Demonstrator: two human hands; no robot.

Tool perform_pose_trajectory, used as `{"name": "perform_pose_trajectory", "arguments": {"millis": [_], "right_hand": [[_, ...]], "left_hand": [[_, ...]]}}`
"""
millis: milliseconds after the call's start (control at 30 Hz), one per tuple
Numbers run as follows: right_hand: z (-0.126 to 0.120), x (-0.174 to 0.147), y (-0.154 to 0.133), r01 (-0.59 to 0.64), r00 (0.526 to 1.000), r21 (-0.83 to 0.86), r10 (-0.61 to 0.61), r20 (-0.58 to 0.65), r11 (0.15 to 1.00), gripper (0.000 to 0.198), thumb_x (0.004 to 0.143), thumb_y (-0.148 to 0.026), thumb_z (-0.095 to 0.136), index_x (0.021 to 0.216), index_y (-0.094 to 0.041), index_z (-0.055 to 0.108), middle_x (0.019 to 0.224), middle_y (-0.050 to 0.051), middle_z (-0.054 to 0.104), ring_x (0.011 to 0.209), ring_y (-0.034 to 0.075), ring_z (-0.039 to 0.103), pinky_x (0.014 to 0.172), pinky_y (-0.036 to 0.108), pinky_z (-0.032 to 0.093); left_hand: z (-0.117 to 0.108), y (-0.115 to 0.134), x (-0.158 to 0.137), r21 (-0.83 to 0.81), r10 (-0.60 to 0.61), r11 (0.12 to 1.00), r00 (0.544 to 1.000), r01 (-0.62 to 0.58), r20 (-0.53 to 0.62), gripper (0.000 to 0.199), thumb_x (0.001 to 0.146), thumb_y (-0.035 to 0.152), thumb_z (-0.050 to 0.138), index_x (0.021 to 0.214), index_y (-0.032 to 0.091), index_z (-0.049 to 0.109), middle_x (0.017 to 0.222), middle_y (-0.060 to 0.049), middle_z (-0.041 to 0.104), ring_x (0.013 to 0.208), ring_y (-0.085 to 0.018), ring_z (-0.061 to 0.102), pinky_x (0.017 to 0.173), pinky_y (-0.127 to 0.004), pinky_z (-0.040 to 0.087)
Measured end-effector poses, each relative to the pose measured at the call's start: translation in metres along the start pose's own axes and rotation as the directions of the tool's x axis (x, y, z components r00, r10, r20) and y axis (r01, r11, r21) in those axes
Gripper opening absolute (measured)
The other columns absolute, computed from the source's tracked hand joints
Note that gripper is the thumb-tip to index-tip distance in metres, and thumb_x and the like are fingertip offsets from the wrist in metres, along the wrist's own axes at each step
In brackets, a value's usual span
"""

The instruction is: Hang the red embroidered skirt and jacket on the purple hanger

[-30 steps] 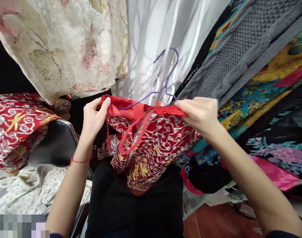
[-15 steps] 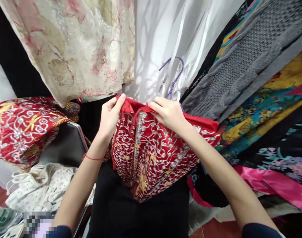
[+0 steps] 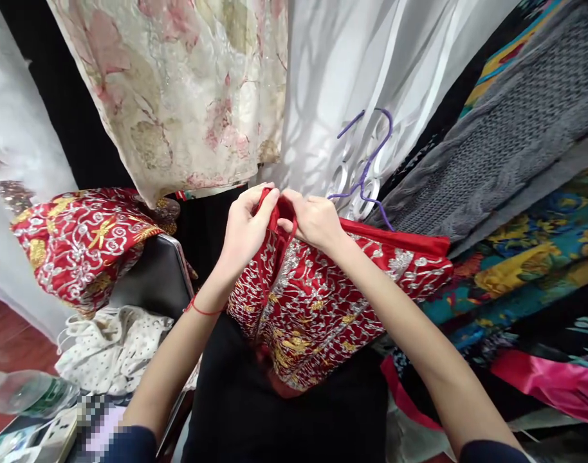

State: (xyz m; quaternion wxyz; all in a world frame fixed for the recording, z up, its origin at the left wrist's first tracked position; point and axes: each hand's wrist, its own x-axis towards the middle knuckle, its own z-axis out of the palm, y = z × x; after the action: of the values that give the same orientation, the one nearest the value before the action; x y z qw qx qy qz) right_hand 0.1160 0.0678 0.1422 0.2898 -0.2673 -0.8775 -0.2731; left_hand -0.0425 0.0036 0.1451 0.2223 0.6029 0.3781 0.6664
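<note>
Head view, the only 1 here: the left hand (image 3: 248, 225) and the right hand (image 3: 316, 218) meet at the top edge of a red embroidered garment (image 3: 318, 302), which hangs in front of the person's body, over the black clothing (image 3: 275, 411) on the lap. Both hands have their fingers closed in a pinch on the plain red band (image 3: 395, 229) along the garment's upper edge, fingertips nearly touching each other. A thin red loop runs down from the pinch. The band stretches away to the right, toward a purple hanger (image 3: 366, 170) that stands just behind it against white fabric (image 3: 352, 77).

Risk, as a judgement: the garment's weight hangs from 2 small pinches, so a loosened finger could let the edge drop. The silver and gold embroidery could snag on the hanger's wire end if the cloth is dragged across it.

A second red embroidered piece (image 3: 82, 241) lies over a grey chair (image 3: 154, 283) at left, with white dotted cloth (image 3: 110, 347) below it. A grey knit (image 3: 491, 141) and bright printed fabrics (image 3: 530, 257) hang at right.

Hidden: the hanger's lower part sits behind the band, so whether it is threaded into the garment cannot be told. What the fingertips hold inside the fold is covered, and the bottom-left corner is blurred.
</note>
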Motion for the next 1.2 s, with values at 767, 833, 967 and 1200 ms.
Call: {"name": "perform_pose_trajectory", "arguments": {"millis": [767,833,967,1200], "right_hand": [[-0.018,0.002,-0.015,-0.113,0.992,0.044,0.110,0.056,0.993,0.046,0.081,-0.032,0.045,0.116,-0.009,0.065,0.087,0.009,0.076,0.063,0.019,0.057,0.062,0.031,0.032],[-0.021,0.002,-0.015,-0.075,0.994,0.065,0.069,0.082,0.995,0.049,0.079,-0.034,0.047,0.117,-0.009,0.064,0.092,0.009,0.075,0.063,0.019,0.056,0.062,0.031,0.031],[-0.023,0.000,-0.012,-0.010,0.992,0.090,-0.001,0.122,0.996,0.051,0.075,-0.033,0.049,0.118,-0.009,0.063,0.098,0.009,0.074,0.064,0.018,0.053,0.063,0.032,0.031],[-0.014,0.006,-0.018,-0.164,0.978,-0.006,0.163,0.131,0.986,0.032,0.093,-0.031,0.044,0.106,-0.012,0.067,0.092,0.011,0.076,0.062,0.019,0.055,0.061,0.033,0.024]], "left_hand": [[0.005,-0.015,0.010,0.171,0.040,0.984,0.998,-0.049,0.058,0.037,0.095,0.036,0.053,0.065,0.018,0.063,0.115,-0.010,0.072,0.116,-0.022,0.061,0.108,-0.039,0.042],[0.003,-0.019,0.011,0.162,0.047,0.985,0.998,-0.053,0.038,0.035,0.094,0.037,0.054,0.066,0.018,0.063,0.113,-0.010,0.072,0.110,-0.020,0.063,0.103,-0.036,0.045],[0.002,-0.025,0.012,0.165,0.051,0.985,0.999,-0.052,0.012,0.032,0.093,0.036,0.057,0.068,0.019,0.065,0.109,-0.009,0.073,0.105,-0.018,0.064,0.099,-0.033,0.046],[0.004,-0.011,0.009,0.325,0.137,0.935,0.990,-0.141,0.036,0.031,0.093,0.032,0.056,0.065,0.019,0.060,0.110,-0.009,0.072,0.112,-0.021,0.061,0.107,-0.039,0.042]]}}
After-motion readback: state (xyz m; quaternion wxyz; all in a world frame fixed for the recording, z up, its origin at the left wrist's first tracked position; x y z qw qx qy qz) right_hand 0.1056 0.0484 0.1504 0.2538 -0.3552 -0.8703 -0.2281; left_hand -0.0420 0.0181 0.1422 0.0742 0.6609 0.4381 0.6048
